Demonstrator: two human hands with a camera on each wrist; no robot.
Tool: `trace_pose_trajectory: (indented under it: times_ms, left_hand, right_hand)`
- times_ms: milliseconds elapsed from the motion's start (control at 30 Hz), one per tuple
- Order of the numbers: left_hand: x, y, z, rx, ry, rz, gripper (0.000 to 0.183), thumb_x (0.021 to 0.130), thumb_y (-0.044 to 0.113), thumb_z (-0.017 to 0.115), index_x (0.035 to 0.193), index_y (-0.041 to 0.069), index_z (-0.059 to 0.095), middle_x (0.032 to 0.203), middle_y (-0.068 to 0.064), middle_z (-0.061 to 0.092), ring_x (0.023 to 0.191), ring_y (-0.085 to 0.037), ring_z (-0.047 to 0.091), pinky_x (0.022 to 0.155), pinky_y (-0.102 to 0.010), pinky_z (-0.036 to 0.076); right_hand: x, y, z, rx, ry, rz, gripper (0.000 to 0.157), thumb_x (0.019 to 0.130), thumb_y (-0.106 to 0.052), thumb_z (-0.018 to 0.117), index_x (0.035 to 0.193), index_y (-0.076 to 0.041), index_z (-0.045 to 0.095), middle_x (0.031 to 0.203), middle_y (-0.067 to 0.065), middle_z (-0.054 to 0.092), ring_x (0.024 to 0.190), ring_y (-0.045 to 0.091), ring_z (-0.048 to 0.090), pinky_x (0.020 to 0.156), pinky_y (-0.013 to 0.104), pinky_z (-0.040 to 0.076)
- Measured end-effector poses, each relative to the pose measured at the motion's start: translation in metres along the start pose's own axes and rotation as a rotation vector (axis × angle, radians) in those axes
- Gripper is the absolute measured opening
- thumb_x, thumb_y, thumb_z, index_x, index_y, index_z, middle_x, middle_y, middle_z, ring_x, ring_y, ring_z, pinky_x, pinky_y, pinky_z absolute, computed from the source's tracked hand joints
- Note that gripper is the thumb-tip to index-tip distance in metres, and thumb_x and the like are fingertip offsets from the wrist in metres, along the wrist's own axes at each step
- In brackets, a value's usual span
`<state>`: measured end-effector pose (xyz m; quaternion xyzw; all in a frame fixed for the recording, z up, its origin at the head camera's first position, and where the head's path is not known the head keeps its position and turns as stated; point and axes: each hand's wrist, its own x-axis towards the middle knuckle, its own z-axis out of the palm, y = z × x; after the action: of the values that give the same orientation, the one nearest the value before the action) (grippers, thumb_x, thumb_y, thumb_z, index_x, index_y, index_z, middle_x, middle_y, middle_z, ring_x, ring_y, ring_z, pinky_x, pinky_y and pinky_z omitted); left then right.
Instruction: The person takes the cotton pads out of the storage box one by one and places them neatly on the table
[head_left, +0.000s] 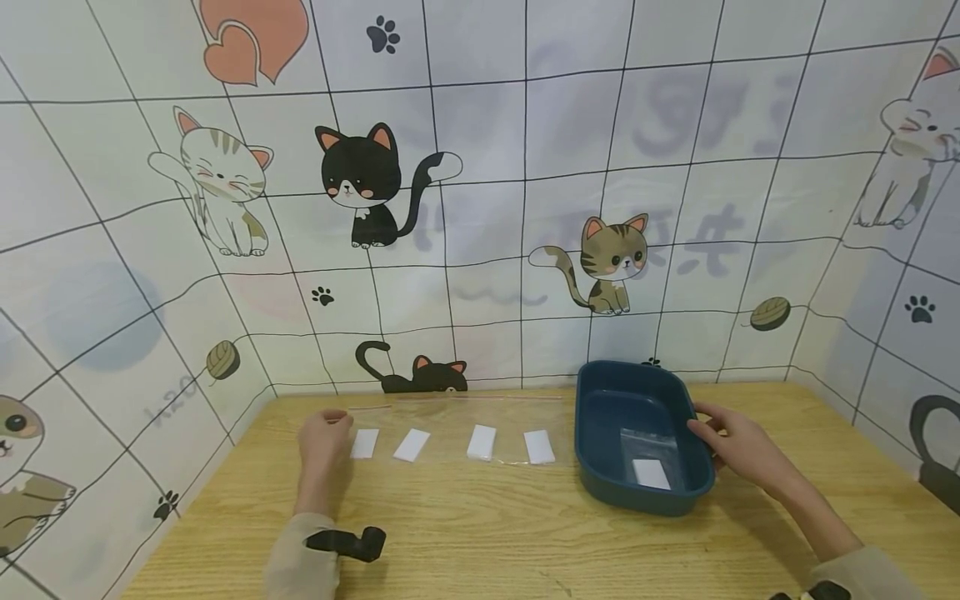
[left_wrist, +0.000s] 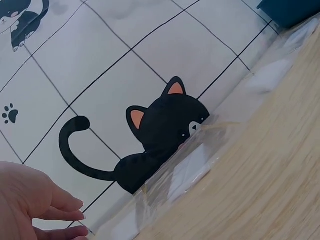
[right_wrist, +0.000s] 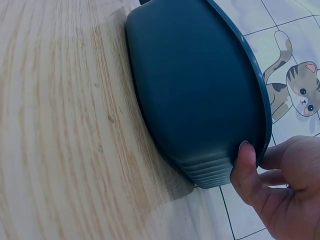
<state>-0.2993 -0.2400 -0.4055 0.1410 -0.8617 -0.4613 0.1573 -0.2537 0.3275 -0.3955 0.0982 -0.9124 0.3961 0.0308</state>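
Note:
My left hand point(head_left: 324, 433) hovers at the left end of a row of clear plastic bags, each with a white rectangle in it. Its thumb and fingertips point(left_wrist: 75, 216) are slightly apart, close to the leftmost bag point(head_left: 365, 443), with nothing visible between them. With my right hand point(head_left: 738, 442) I grip the right rim of a dark blue plastic basin point(head_left: 588, 425), thumb on the outer wall and fingers over the edge. Inside the basin lies another clear bag with a white rectangle point(head_left: 651, 474).
Beside the leftmost bag lie a tilted white rectangle point(head_left: 412, 445), another white rectangle point(head_left: 482, 442) and one near the basin point(head_left: 538, 447), all in clear plastic. The wooden table point(head_left: 465, 533) meets a cat-print wall covering point(head_left: 487, 225) behind and at both sides.

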Motion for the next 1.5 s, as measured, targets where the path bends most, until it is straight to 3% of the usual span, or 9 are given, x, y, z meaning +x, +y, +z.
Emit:
trace_pose_trajectory:
  times_ms: [267, 433, 767, 1067, 1200, 1500]
  left_hand:
    - [-0.005, 0.018, 0.011, -0.009, -0.032, 0.034, 0.033, 0.097, 0.01, 0.054, 0.118, -0.015, 0.063, 0.116, -0.034, 0.063, 0.107, -0.046, 0.06, 0.09, -0.053, 0.048]
    - [-0.007, 0.028, 0.019, -0.05, -0.043, 0.097, 0.032, 0.098, 0.01, 0.056, 0.119, -0.013, 0.064, 0.116, -0.031, 0.065, 0.106, -0.044, 0.062, 0.088, -0.051, 0.051]
    - [-0.012, 0.048, 0.029, -0.189, -0.087, 0.108, 0.029, 0.1, 0.01, 0.059, 0.12, -0.01, 0.065, 0.113, -0.027, 0.067, 0.101, -0.039, 0.066, 0.073, -0.026, 0.049]
    - [-0.023, 0.068, 0.042, -0.221, -0.127, 0.122, 0.026, 0.099, 0.009, 0.062, 0.117, -0.009, 0.067, 0.107, -0.022, 0.068, 0.092, -0.029, 0.065, 0.073, -0.026, 0.051]
    - [-0.028, 0.078, 0.048, -0.248, -0.138, 0.16, 0.023, 0.097, 0.007, 0.063, 0.113, -0.009, 0.068, 0.102, -0.022, 0.069, 0.088, -0.031, 0.066, 0.069, -0.024, 0.052]
    - [-0.043, 0.096, 0.06, -0.3, -0.204, 0.19, 0.025, 0.098, 0.006, 0.062, 0.118, -0.009, 0.063, 0.106, -0.024, 0.067, 0.097, -0.04, 0.066, 0.08, -0.041, 0.058]
  right_hand:
    - [0.0, 0.0, 0.0, 0.004, 0.004, -0.01, 0.053, 0.108, -0.016, 0.05, 0.141, 0.022, 0.034, 0.099, 0.023, 0.062, 0.067, 0.022, 0.067, 0.057, 0.035, 0.057]
    - [-0.001, 0.0, 0.001, 0.005, 0.008, -0.013, 0.053, 0.107, -0.015, 0.05, 0.141, 0.022, 0.035, 0.098, 0.023, 0.062, 0.067, 0.021, 0.067, 0.057, 0.035, 0.057]
    - [-0.001, 0.001, 0.001, 0.002, 0.008, -0.019, 0.053, 0.108, -0.015, 0.05, 0.141, 0.022, 0.035, 0.097, 0.021, 0.062, 0.066, 0.021, 0.067, 0.057, 0.034, 0.057]
    - [-0.001, 0.0, 0.002, 0.002, 0.011, -0.013, 0.052, 0.108, -0.016, 0.05, 0.141, 0.021, 0.035, 0.098, 0.022, 0.062, 0.066, 0.022, 0.066, 0.057, 0.036, 0.057]
    - [-0.001, 0.001, 0.001, -0.002, 0.011, -0.011, 0.052, 0.107, -0.016, 0.05, 0.141, 0.021, 0.036, 0.098, 0.022, 0.062, 0.066, 0.022, 0.067, 0.057, 0.035, 0.057]
    - [0.0, 0.002, 0.002, -0.004, 0.017, -0.016, 0.051, 0.107, -0.015, 0.051, 0.141, 0.021, 0.036, 0.095, 0.019, 0.062, 0.067, 0.021, 0.066, 0.057, 0.034, 0.057]
